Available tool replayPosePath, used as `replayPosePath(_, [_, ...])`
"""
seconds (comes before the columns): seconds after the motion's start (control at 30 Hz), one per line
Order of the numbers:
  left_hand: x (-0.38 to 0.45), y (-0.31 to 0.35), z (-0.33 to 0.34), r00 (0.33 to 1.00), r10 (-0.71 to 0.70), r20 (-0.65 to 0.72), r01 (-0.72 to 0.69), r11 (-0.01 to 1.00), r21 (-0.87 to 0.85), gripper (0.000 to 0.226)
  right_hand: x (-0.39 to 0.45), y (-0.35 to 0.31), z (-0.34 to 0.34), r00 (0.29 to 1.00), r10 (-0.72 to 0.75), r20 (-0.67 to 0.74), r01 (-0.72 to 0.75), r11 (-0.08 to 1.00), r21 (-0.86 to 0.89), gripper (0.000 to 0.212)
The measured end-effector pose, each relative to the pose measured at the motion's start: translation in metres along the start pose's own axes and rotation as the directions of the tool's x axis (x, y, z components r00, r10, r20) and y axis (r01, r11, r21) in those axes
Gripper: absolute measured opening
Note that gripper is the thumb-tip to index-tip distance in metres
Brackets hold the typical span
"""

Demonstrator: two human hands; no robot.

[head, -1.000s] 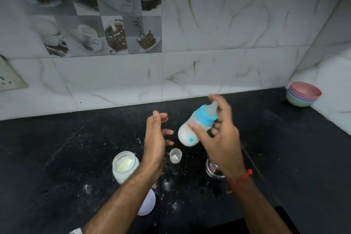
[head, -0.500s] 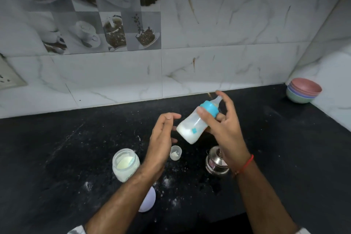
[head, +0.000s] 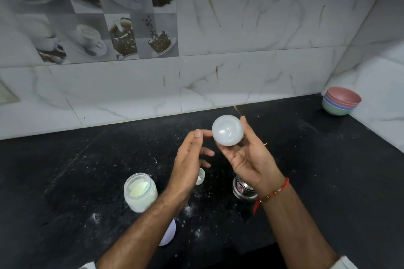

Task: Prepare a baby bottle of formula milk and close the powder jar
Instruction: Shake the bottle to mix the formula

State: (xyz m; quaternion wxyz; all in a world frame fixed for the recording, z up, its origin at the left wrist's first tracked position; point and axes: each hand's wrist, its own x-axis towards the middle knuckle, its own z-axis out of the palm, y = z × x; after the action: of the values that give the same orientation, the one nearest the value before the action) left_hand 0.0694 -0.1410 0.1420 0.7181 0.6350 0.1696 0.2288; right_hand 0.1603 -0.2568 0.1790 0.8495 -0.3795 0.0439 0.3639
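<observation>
The scene is dimly and evenly lit, with a cool grey cast. Faint glare is seen on the bottle's base. Soft shadows are cast on the black desk. Tile lines are bowed by wide-angle distortion towards the edges.

the bottle in my right hand looks like smooth, cloudy plastic with a soft shine on its round bottom. the jar seems clear glass, glossy. the small cup is translucent plastic. the pot is shiny metal. the counter is dark matt stone, dusted with powder. the wall tiles are glossy, marble-like. the bowls look matt plastic.
</observation>
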Motion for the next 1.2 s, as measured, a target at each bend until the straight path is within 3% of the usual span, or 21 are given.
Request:
replayPosePath(0.07, [0.001,-0.002,-0.001,1.0,-0.017,-0.014,0.017,1.0,0.002,0.038,0.001,0.002,0.002,0.993,-0.11,0.03,0.113,0.988,-0.108,0.059])
replayPosePath(0.13, [0.001,-0.003,-0.002,1.0,-0.022,-0.021,0.022,1.0,0.008,0.038,-0.004,-0.001,0.003,0.939,-0.33,0.099,0.345,0.894,-0.285,0.061])
replayPosePath(0.17, [0.001,-0.004,-0.002,1.0,-0.02,-0.023,0.02,1.0,0.01,0.038,-0.008,-0.005,0.003,0.876,-0.445,0.186,0.48,0.766,-0.428,0.063])
replayPosePath(0.2, [0.001,-0.005,-0.002,1.0,-0.015,-0.027,0.015,1.0,0.011,0.037,-0.012,-0.012,0.002,0.791,-0.521,0.319,0.598,0.552,-0.581,0.067])
replayPosePath(0.27, [0.001,-0.007,-0.004,0.999,-0.01,-0.05,0.011,1.0,0.007,0.036,-0.015,-0.023,-0.002,0.67,-0.441,0.597,0.678,0.036,-0.734,0.077])
replayPosePath(0.3, [0.001,-0.008,-0.005,0.998,-0.014,-0.064,0.014,1.0,-0.001,0.033,-0.015,-0.028,-0.003,0.646,-0.358,0.674,0.676,-0.141,-0.723,0.079])
replayPosePath(0.33, [0.001,-0.008,-0.006,0.997,-0.02,-0.074,0.019,1.0,-0.009,0.031,-0.017,-0.03,-0.002,0.638,-0.304,0.707,0.675,-0.222,-0.704,0.08])
replayPosePath(0.37, [0.001,-0.008,-0.007,0.997,-0.024,-0.08,0.023,1.0,-0.015,0.03,-0.019,-0.032,0.0,0.638,-0.284,0.716,0.677,-0.235,-0.697,0.08])
replayPosePath(0.53, [0.002,-0.006,-0.006,0.997,-0.019,-0.081,0.02,1.0,0.006,0.029,-0.026,-0.036,0.009,0.661,-0.353,0.663,0.715,0.026,-0.699,0.081])
replayPosePath(0.7, [-0.001,-0.005,-0.007,0.997,-0.019,-0.068,0.02,1.0,0.017,0.029,-0.028,-0.035,0.013,0.698,-0.387,0.602,0.698,0.18,-0.693,0.083])
replayPosePath(0.77, [-0.001,-0.005,-0.006,0.997,-0.018,-0.073,0.019,1.0,0.011,0.03,-0.027,-0.033,0.015,0.733,-0.465,0.497,0.671,0.37,-0.643,0.082])
replayPosePath(0.83, [-0.001,-0.005,-0.005,0.997,-0.015,-0.078,0.015,1.0,0.002,0.03,-0.024,-0.03,0.014,0.816,-0.489,0.308,0.576,0.644,-0.503,0.076])
replayPosePath(0.93, [-0.003,-0.005,-0.004,0.995,-0.001,-0.101,-0.001,1.0,-0.014,0.033,-0.017,-0.022,0.009,0.951,-0.287,0.111,0.3,0.946,-0.119,0.066])
replayPosePath(1.0, [-0.004,-0.005,-0.005,0.992,0.016,-0.128,-0.02,0.999,-0.03,0.035,-0.013,-0.016,0.002,0.995,-0.086,0.052,0.079,0.988,0.131,0.06])
replayPosePath(1.07, [-0.004,-0.004,-0.006,0.989,0.03,-0.146,-0.038,0.998,-0.048,0.04,-0.012,-0.007,-0.004,0.996,0.079,0.05,-0.091,0.932,0.351,0.059])
replayPosePath(1.2, [-0.005,-0.004,-0.005,0.989,0.035,-0.141,-0.043,0.998,-0.051,0.046,-0.014,0.003,-0.011,0.986,0.151,0.071,-0.167,0.877,0.45,0.061])
